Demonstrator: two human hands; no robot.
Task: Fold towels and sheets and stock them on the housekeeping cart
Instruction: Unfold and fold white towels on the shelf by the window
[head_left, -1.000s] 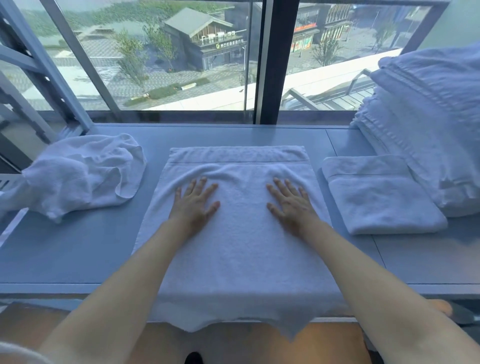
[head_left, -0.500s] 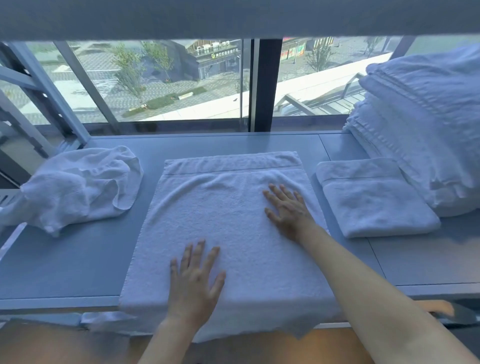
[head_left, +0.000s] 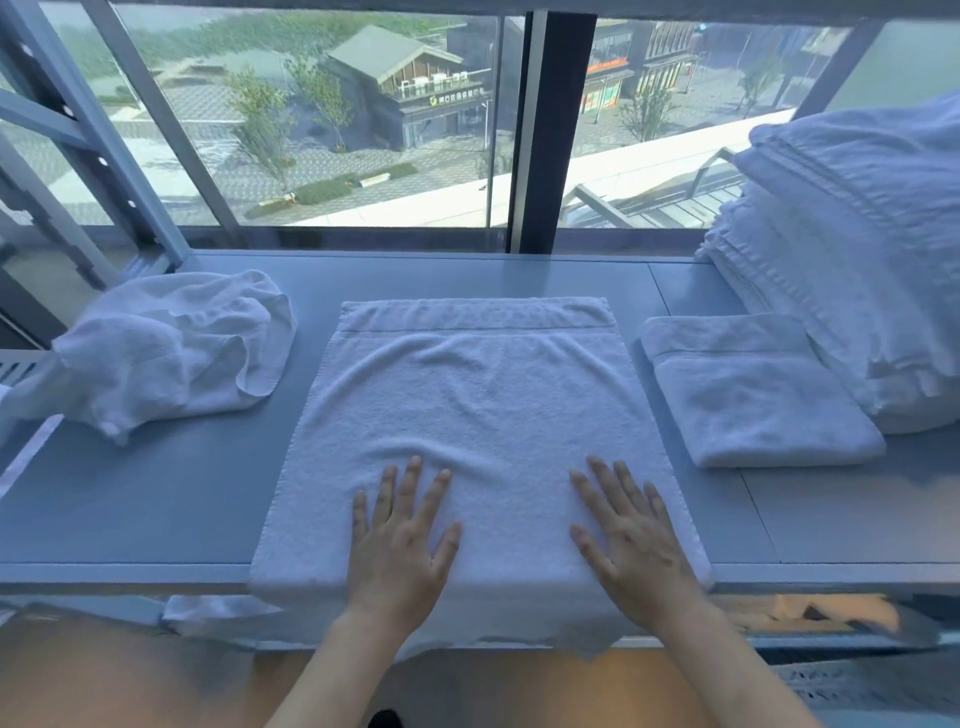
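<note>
A large window (head_left: 322, 119) with a dark upright post (head_left: 550, 130) looks out over rooftops, trees and a paved street below. Against it runs a pale grey surface (head_left: 156, 493), long and flat, lit with a cool bluish cast.

In the middle of the surface lies a white towel (head_left: 467, 395), spread out flat with a woven band across its far edge. Its near edge spills over the front lip of the surface and hangs down a little. Soft ripples cross the cloth just beyond the fingertips.

A person stands at the near side with both bare arms reaching forward. The left hand (head_left: 397, 540) lies palm down on the near part of the towel, fingers straight and spread, gripping nothing. The right hand (head_left: 631, 535) rests the same way just to the right of it, fingers splayed and flat on the cloth, its grip wide as well. The two hands sit side by side with a gap of towel between them.

To the left, well apart from the flat towel, a crumpled towel (head_left: 171, 348) sits in a loose heap on the surface. To the right, a folded towel (head_left: 753, 395) lies neatly, just beside the flat one. Beyond it at the far right rises a tall stack of folded linen (head_left: 852, 260), touching the folded towel's right side.
</note>
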